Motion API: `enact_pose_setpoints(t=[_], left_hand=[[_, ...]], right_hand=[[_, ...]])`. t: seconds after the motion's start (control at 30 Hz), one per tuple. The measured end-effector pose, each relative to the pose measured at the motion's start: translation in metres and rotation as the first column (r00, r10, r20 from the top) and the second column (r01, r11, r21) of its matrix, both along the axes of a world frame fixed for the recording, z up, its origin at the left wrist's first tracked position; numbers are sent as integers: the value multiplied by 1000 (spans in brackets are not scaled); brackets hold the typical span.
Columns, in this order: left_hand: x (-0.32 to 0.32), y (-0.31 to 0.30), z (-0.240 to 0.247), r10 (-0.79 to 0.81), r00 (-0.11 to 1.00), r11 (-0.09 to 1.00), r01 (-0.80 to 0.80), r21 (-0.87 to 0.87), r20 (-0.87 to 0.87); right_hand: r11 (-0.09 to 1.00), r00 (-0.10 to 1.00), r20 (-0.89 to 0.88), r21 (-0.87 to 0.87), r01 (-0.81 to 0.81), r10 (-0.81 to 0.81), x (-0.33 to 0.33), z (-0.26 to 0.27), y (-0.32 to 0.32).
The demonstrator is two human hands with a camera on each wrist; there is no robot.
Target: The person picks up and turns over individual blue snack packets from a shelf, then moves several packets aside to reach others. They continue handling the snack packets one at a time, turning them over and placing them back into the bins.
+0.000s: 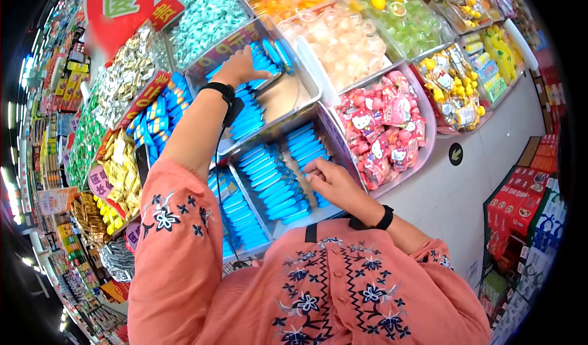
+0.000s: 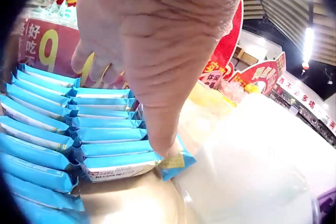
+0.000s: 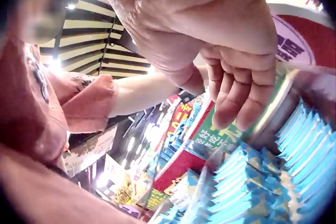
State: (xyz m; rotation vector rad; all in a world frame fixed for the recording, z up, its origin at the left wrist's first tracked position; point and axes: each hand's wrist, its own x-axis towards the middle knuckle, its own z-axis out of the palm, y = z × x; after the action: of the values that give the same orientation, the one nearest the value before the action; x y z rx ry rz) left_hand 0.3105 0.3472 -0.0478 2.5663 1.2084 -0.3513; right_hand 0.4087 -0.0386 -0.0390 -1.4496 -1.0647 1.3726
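My left hand [image 1: 241, 69] reaches over the upper bin, above rows of blue snack packets [image 1: 248, 112] standing on edge. In the left wrist view, its thumb rests on the end of a blue packet with a yellow patch [image 2: 176, 162], while the other fingers spread towards the back of the row. My right hand [image 1: 334, 183] hovers low over the nearer bin, fingers loosely bent and nothing between them. Beneath it stand more rows of blue packets [image 1: 272, 183]. In the right wrist view, these packets [image 3: 239, 182] lie below the fingertips.
Clear dividers [image 1: 251, 204] separate the nearer compartments. Brown lining [image 1: 285, 97] shows in the upper bin. A pink tub [image 1: 427, 115] of pink packets stands at the right, beside jelly cups [image 1: 334, 36]. Gold-wrapped sweets [image 1: 122, 176] fill a bin at the left.
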Motion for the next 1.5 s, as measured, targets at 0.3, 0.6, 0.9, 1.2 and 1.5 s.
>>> enact_pose_setpoints(t=[0.3,0.6,0.9,1.2,1.5], left_hand=[[41,34,-25,30,968,997,-46,60,249],[76,13,-40,266,890,959,-282,-10,370],[89,45,-74,546,807,802,-427,-418,224],[79,57,-83,489,787,868,-399,-294,376],[23,21,41,83,907,962,35,-272,413]], right_hand=[[988,972,-196,64,143,-128,-12,35,68],[947,938,-198,94,307,-285,-18,25,132],[968,947,-209,11,251,-244,-23,9,139],[969,945,-218,-25,244,-243,-7,10,135],[939,855,-391,-105,327,-342,-8,17,155]])
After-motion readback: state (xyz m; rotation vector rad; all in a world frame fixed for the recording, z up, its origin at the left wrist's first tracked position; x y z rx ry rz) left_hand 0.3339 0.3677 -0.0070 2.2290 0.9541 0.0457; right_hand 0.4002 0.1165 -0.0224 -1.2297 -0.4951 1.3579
